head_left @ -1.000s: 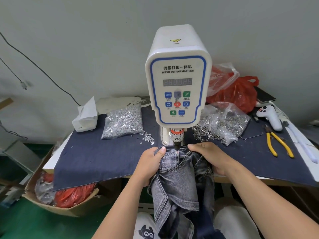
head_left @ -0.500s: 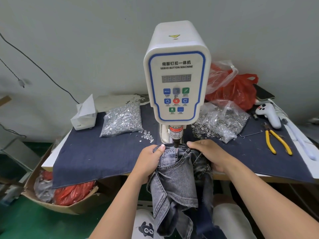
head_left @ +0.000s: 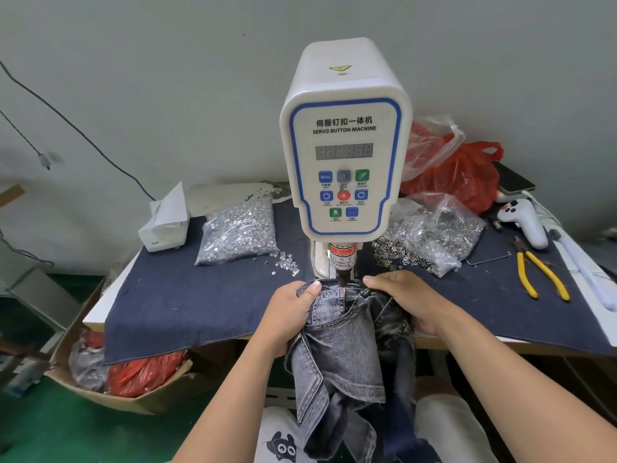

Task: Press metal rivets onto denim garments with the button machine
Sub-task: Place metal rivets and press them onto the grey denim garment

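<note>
A: Nearest, what's showing?
B: The left hand [head_left: 287,315] and right hand [head_left: 405,304] are still gripping the grey washed denim garment [head_left: 347,349], its edge lying under the white servo button machine [head_left: 345,142].
A: Beyond?
B: A clear plastic bag of silver rivets [head_left: 238,230] is sitting on the navy-clothed table [head_left: 187,305]; nothing shifted.

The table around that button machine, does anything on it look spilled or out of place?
Yes. A few small shiny metal pieces lie loose on the blue cloth, just right of the left bag of metal pieces, as if they had spilled from it. The right bag also lies open, with rings heaped at its mouth.
</note>
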The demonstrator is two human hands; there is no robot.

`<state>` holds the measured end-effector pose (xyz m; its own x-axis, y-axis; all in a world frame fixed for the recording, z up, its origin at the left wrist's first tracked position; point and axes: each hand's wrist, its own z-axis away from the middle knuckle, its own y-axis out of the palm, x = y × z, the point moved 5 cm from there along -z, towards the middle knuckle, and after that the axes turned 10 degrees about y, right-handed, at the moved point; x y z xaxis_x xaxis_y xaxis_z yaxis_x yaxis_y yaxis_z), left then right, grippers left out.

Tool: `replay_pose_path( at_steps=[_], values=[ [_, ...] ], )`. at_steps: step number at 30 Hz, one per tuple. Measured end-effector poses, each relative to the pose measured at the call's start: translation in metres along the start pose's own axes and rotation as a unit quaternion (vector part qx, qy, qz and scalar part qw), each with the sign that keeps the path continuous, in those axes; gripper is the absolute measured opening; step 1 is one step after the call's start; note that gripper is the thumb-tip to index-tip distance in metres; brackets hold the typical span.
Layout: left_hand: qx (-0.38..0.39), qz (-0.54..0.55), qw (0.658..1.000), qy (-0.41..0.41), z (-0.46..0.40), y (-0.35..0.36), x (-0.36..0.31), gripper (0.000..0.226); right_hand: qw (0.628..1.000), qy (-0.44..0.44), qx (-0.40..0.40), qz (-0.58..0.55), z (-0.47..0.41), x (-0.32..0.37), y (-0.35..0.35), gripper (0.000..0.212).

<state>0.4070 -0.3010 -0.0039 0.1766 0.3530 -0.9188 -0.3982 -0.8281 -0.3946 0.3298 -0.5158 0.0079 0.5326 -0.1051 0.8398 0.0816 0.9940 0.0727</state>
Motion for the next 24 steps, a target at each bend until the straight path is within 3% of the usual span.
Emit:
replay_pose_path(
  at_steps=[24],
  values=[
    [0.003,-0.01,1.0,0.0,-0.0011,-0.0003,0.0006,0.049,1.0,-0.002,0.011,0.024,0.0043,0.0012,0.0007,0.04]
  ],
)
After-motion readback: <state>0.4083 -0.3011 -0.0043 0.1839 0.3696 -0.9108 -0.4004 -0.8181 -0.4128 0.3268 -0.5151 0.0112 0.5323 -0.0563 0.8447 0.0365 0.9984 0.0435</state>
